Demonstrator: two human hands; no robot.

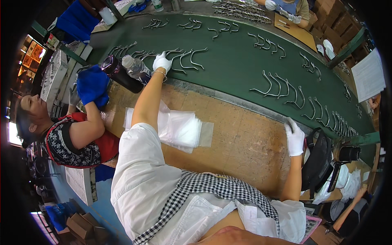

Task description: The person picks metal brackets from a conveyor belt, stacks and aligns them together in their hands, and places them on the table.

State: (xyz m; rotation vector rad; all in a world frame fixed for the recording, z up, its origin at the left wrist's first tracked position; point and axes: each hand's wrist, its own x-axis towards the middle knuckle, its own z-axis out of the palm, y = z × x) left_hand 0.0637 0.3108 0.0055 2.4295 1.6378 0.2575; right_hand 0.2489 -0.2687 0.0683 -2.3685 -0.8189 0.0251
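My left hand [162,63], in a white glove, reaches over the green conveyor belt [228,53]. Its fingers look curled in among curved shiny metal rods [192,59] that lie side by side. Whatever is in those fingers is hidden from me. My right hand [295,136], gloved in white too, lies at the belt's near edge with its fingers stretched out and nothing in them. Beyond it on the belt are a row of bent metal rods [281,86] and a tighter bunch [339,123].
Clear plastic bags [179,130] lie on the wooden table [241,151]. A dark bottle [121,74] and a clear bottle [136,68] stand beside my left forearm. A black bag [317,159] sits by my right arm. Co-workers are at the left and far side.
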